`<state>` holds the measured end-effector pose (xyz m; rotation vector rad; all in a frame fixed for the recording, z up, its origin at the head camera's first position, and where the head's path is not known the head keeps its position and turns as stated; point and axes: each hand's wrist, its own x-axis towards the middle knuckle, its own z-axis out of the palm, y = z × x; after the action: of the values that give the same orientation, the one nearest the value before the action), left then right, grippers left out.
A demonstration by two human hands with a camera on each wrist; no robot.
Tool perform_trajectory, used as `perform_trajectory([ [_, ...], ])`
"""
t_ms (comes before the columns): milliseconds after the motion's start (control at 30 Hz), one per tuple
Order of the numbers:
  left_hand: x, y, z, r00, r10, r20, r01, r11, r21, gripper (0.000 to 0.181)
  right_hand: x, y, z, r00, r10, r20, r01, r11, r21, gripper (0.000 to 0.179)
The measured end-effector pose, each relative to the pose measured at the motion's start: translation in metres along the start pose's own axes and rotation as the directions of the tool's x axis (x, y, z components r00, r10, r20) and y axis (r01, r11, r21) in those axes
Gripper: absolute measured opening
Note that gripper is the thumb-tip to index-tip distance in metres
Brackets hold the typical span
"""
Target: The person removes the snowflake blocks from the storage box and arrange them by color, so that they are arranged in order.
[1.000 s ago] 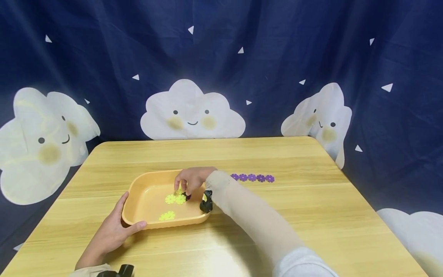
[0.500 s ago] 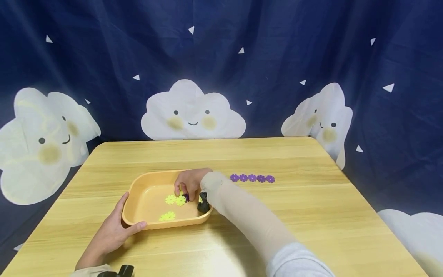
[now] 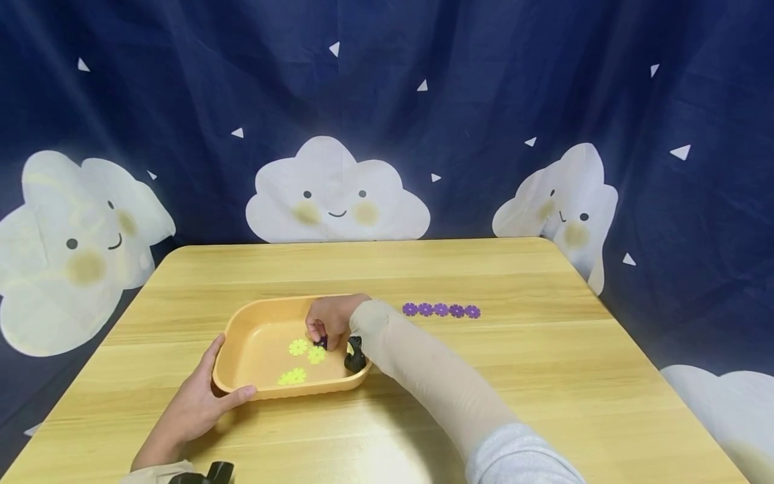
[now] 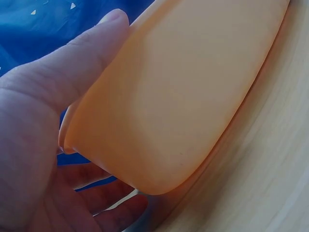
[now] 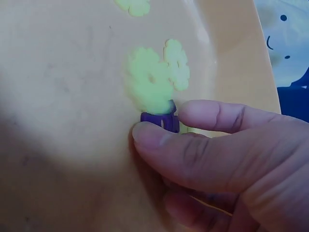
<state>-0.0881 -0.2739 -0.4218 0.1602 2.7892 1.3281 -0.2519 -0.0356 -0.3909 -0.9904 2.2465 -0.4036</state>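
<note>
An orange plastic basin (image 3: pixel 250 366) stands on the wooden table, left of centre. My left hand (image 3: pixel 193 407) grips its left end; in the left wrist view the thumb lies along the basin wall (image 4: pixel 178 92) with the other fingers at its far side. Inside the basin, my right hand (image 3: pixel 332 319) pinches a dark purple flower-shaped plastic piece (image 5: pixel 157 120) between thumb and forefinger, partly hidden by them. Close by lie yellow flower pieces (image 3: pixel 298 347), and a further yellow pair (image 3: pixel 293 377) lies near the front wall.
Several purple flower pieces (image 3: pixel 441 310) form a straight row on the table (image 3: pixel 484 376), right of the basin. Behind the table hangs a dark blue curtain (image 3: pixel 465 81) printed with clouds.
My right hand has moved slightly within the basin, and its fingertips have closed on the purple piece, drawing it slightly left. My left hand keeps its place on the basin.
</note>
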Motion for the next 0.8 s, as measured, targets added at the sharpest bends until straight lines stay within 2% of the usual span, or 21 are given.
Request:
perform_trajectory([
  [533,0.0,-0.0003,-0.0012,1.0,-0.013,-0.004,0.013,1.0,0.008,0.114,-0.0011,-0.002,-0.0018,1.0,-0.001,0.015,0.001,1.0,0.021,0.029],
  [800,-0.0001,-0.0007,-0.0006,1.0,-0.014,0.006,0.014,1.0,-0.005,0.114,-0.0004,-0.0001,-0.0052,0.998,-0.055,0.011,0.056,0.998,-0.018,0.028],
])
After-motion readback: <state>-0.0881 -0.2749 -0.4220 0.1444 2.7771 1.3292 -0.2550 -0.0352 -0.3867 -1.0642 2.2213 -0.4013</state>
